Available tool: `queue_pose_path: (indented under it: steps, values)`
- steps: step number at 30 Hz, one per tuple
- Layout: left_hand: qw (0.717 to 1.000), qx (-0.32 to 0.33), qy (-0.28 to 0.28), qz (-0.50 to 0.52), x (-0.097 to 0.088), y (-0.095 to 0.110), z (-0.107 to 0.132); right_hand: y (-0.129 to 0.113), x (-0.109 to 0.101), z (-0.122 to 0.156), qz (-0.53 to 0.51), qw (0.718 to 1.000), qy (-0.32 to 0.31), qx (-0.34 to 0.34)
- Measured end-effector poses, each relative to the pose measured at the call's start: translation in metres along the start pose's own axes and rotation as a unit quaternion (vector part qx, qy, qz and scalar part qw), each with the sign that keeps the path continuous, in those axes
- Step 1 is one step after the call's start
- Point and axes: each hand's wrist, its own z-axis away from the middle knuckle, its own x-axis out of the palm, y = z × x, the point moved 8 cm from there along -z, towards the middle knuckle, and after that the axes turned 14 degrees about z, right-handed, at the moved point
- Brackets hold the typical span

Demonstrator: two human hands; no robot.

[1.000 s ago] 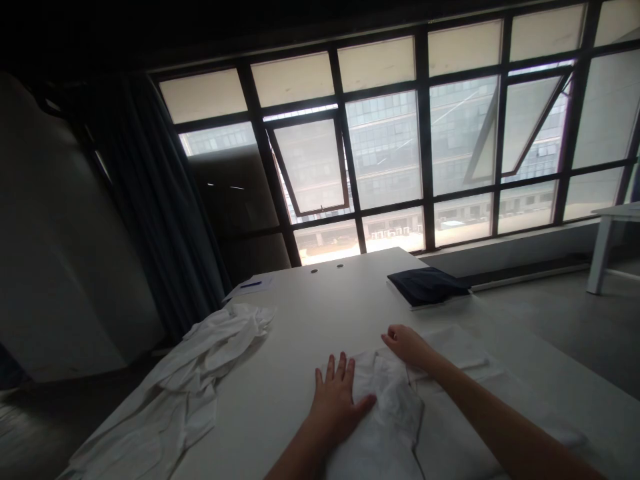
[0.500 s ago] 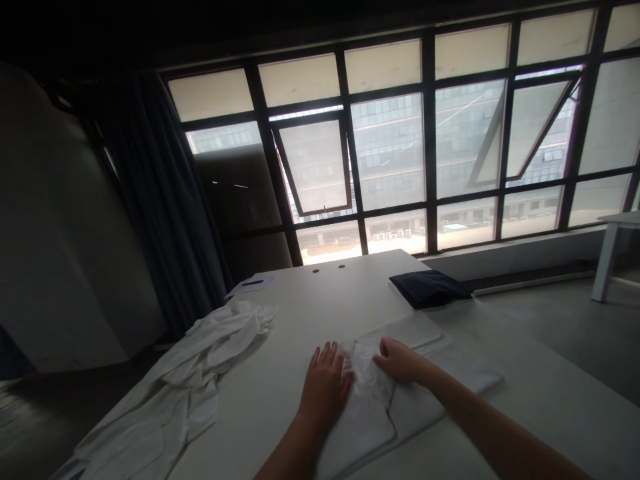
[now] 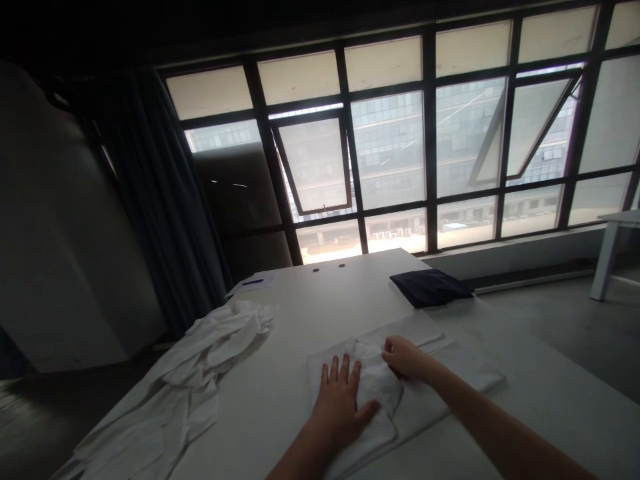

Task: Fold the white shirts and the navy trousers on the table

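A white folded garment (image 3: 430, 393) lies on the white table (image 3: 300, 313) in front of me, its layers overlapping and creased near the middle. My left hand (image 3: 343, 400) rests flat on its left part, fingers spread. At the garment's centre, my right hand (image 3: 407, 360) is closed, thumb and fingers pinching a bit of the white cloth. Exactly which layer it grips is hidden by the fingers.
A rumpled heap of white cloth (image 3: 200, 380) runs along the table's left edge. Behind it lie paper and a dark pen (image 3: 253, 281). A dark folded cloth (image 3: 430, 288) sits at the right edge. Windows (image 3: 390, 153) and a curtain (image 3: 160, 200) stand beyond.
My left hand has slid slightly right and toward me, its fingers now spread wider. My right hand has shifted a little to the right, drawing the cloth's creased middle flatter.
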Motion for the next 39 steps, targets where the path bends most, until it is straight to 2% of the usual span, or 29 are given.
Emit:
queue_pose_path:
  steps: [9, 14, 20, 24, 28, 33, 39]
  values:
    - [1.0, 0.01, -0.011, 0.015, 0.002, 0.006, 0.006, 0.008, 0.009, -0.009, -0.038, 0.997, 0.052, 0.052]
    - [0.999, 0.027, -0.03, 0.025, 0.002, 0.012, 0.009, 0.007, 0.01, -0.011, -0.048, 0.996, 0.077, 0.014]
    - [0.999, 0.016, -0.021, 0.022, 0.003, 0.01, 0.007, -0.001, -0.002, -0.015, -0.092, 0.99, 0.104, -0.036]
    - [0.999, 0.019, -0.019, 0.016, 0.005, 0.009, 0.006, -0.001, 0.004, -0.016, -0.104, 0.988, 0.095, -0.056]
    - [1.0, 0.016, -0.019, 0.009, 0.006, 0.007, 0.006, -0.003, 0.01, -0.015, -0.113, 0.984, 0.114, -0.083]
    - [1.0, 0.007, -0.022, 0.01, 0.006, 0.005, 0.004, -0.001, 0.012, -0.018, -0.114, 0.984, 0.113, -0.084]
    - [1.0, 0.006, -0.029, 0.009, 0.004, 0.007, 0.005, 0.002, 0.009, -0.018, -0.054, 0.988, 0.126, -0.074]
